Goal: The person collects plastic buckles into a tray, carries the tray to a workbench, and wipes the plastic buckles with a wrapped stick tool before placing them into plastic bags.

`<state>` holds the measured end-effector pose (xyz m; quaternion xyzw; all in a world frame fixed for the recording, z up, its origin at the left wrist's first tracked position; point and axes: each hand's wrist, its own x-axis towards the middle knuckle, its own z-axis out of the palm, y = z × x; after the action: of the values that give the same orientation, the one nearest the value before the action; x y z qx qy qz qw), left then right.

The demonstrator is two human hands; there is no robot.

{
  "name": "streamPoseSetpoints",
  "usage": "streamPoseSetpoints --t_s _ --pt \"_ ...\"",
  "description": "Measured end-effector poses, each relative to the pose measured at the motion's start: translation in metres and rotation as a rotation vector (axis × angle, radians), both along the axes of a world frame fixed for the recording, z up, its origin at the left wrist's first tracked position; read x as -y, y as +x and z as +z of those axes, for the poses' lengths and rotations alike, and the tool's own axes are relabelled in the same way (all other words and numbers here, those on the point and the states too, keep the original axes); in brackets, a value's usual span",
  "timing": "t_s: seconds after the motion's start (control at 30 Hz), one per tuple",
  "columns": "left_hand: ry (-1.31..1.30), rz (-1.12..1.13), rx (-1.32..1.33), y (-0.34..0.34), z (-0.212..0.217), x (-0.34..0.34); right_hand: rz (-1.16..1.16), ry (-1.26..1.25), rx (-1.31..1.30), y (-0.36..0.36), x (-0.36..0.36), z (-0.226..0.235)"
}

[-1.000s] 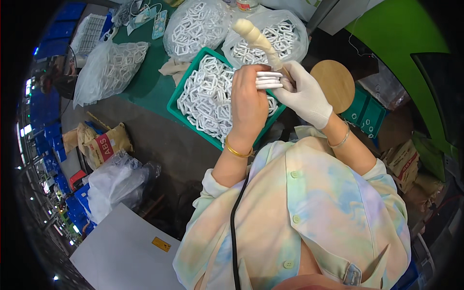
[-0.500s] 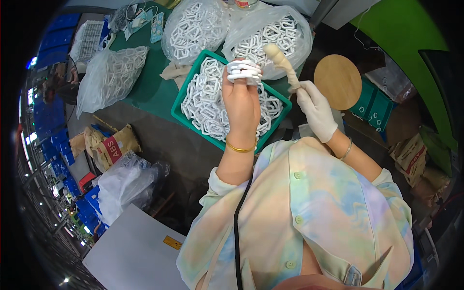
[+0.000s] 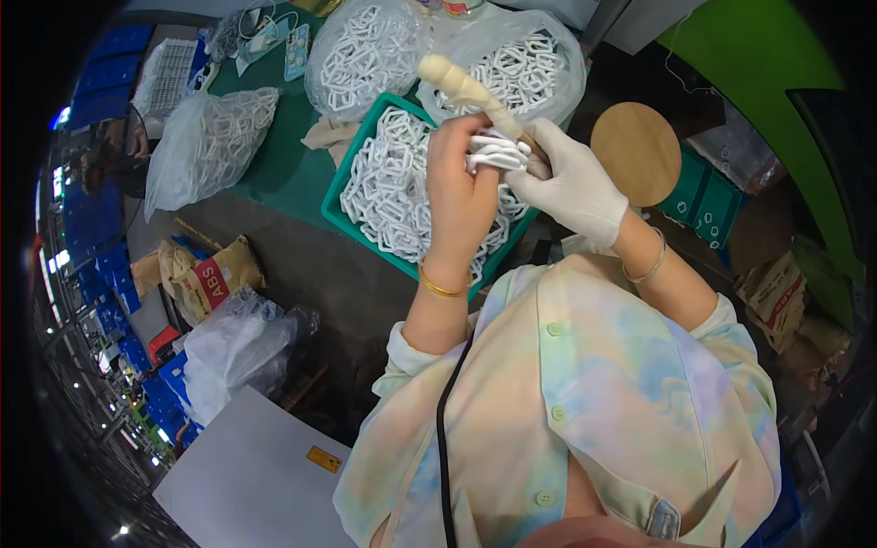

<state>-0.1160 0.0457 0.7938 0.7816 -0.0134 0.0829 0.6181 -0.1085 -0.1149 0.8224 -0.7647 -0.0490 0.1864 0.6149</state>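
My bare left hand (image 3: 455, 187) is closed round a small stack of white plastic links (image 3: 496, 153), held over a green crate (image 3: 395, 263). More loose white links (image 3: 384, 196) fill the crate. In a white glove, my right hand (image 3: 577, 190) grips a stick with a cream, cloth-wrapped, rounded end (image 3: 459, 84). Its wrapped end points up and to the left, passing just behind the stack. The gloved fingers are against the right side of the stack; the grip end of the stick is hidden by the hand.
Clear bags of white links stand behind the crate (image 3: 365, 59), (image 3: 521, 78) and a bag lies at the left (image 3: 215, 146). To the right are a round wooden stool top (image 3: 637, 153) and a green tray (image 3: 703, 196). A grey panel (image 3: 247, 470) is at lower left.
My right hand has moved left to meet the stack, and the stick has swung leftward with it. My left hand has turned and shifted slightly right, still holding the links.
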Motion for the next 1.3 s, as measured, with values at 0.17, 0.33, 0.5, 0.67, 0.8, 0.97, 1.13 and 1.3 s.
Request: streamPoseSetpoints --t_s 0.17,0.33,0.5,0.67,0.8,0.97,1.13,1.3 --pt "0.048 0.035 -0.075 -0.001 -0.008 -0.001 -0.104 0.033 0.047 -0.011 0.006 -0.012" --pt "-0.778 0.127 -0.336 0.007 -0.013 0.0 0.079 -0.196 0.163 -0.031 0.032 -0.038" --pt "-1.578 -0.181 -0.556 0.011 -0.033 -0.009 0.1 -0.276 0.263 -0.037 0.03 -0.028" --pt "-1.813 -0.329 -0.602 0.008 -0.035 -0.003 -0.197 -0.158 0.271 -0.017 0.026 -0.028" --pt "-1.773 -0.301 -0.626 0.003 -0.034 0.002 -0.202 -0.002 0.137 -0.011 0.005 -0.001" --pt "-1.733 -0.142 -0.681 0.001 -0.017 0.015 -0.148 -0.133 0.126 -0.004 -0.004 0.0" --pt "-1.697 -0.175 -0.587 0.004 -0.012 0.015 -0.325 0.019 0.152 0.002 0.004 -0.014" --pt "-1.561 -0.215 -0.527 -0.001 -0.038 0.008 -0.192 0.04 0.116 -0.014 -0.004 0.001"
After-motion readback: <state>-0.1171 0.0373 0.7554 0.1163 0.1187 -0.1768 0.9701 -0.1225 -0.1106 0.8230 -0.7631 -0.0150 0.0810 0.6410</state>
